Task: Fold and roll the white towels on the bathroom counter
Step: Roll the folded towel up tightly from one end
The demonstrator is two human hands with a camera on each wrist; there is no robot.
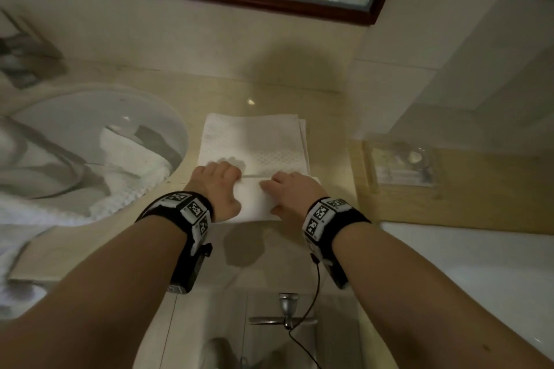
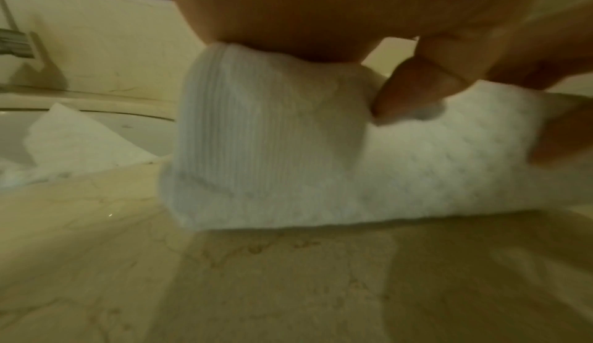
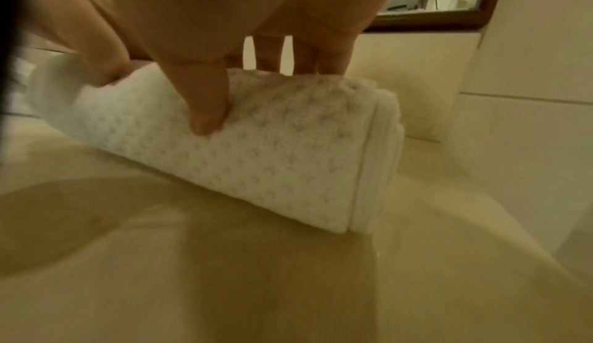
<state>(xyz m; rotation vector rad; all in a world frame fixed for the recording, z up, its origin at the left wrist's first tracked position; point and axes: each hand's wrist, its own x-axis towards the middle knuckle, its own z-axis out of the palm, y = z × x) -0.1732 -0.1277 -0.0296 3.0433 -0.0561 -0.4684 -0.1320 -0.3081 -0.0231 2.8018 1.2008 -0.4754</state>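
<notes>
A folded white waffle towel [image 1: 254, 141] lies flat on the beige counter [image 1: 329, 117], and its near end is wound into a roll [image 1: 254, 201]. My left hand [image 1: 220, 184] curls over the left part of the roll [image 2: 304, 165], thumb [image 2: 414, 87] pressing into the cloth. My right hand [image 1: 289, 190] grips the right part of the roll [image 3: 256, 160], with its thumb [image 3: 208, 110] dug into the front and the fingers [image 3: 304, 56] over the far side. The unrolled part stretches away from my hands toward the wall.
A round sink [image 1: 168, 117] at the left holds more white towels [image 1: 129, 165], which spill over its front edge. A clear soap dish [image 1: 401, 162] sits on the counter at the right. A mirror [image 1: 371, 3] hangs on the wall behind. A metal handle [image 1: 287, 308] sticks out below the counter front.
</notes>
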